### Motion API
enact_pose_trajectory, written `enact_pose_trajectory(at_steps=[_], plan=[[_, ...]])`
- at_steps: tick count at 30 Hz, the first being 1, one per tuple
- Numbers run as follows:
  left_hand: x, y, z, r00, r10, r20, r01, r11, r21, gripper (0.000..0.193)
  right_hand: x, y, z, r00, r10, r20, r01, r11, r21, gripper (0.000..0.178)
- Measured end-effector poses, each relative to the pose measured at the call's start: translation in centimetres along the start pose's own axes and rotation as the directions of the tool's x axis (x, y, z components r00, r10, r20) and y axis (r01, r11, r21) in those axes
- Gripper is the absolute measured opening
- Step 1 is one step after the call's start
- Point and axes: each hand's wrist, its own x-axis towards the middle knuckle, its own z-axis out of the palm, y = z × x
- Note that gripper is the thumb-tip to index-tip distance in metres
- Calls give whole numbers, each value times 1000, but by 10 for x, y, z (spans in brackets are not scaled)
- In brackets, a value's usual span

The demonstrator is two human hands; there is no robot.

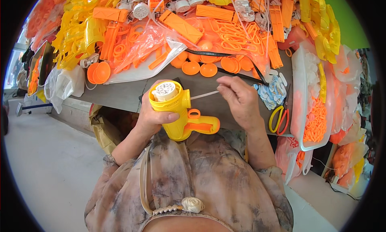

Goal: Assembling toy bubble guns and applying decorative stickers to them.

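Observation:
My left hand is wrapped round a yellow plastic toy body, holding it upright in front of my chest. A round white part with holes sits in its open top. An orange ring and an orange-panelled handle stick out on its right side. From a round side opening runs a thin white tube or strip toward my right hand. The thumb and forefinger of that hand are pinched at the strip's far end.
Orange and yellow plastic parts are heaped across the far table. Orange cups lie along its near side. To the right are scissors, blue-white scraps and a clear bin of small orange pieces. A black strap crosses the heap.

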Motion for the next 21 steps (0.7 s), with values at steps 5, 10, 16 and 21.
enact_pose_trajectory(at_steps=[5,10,16,21], plan=[[-9,3,-12,997,77,-8,-77,997,3,73,40,-11,9,988,-149,-27,147,986,-83,14],[-26,21,-11,991,53,-123,-70,987,-143,69,136,-48,65,811,-576,104,584,808,-72,13],[-37,27,-25,988,109,-113,-130,973,-192,68,188,-58,177,737,-418,531,656,632,-414,13],[-38,29,-39,980,138,-146,-167,961,-218,68,196,-49,207,745,-343,572,645,588,-488,17]])
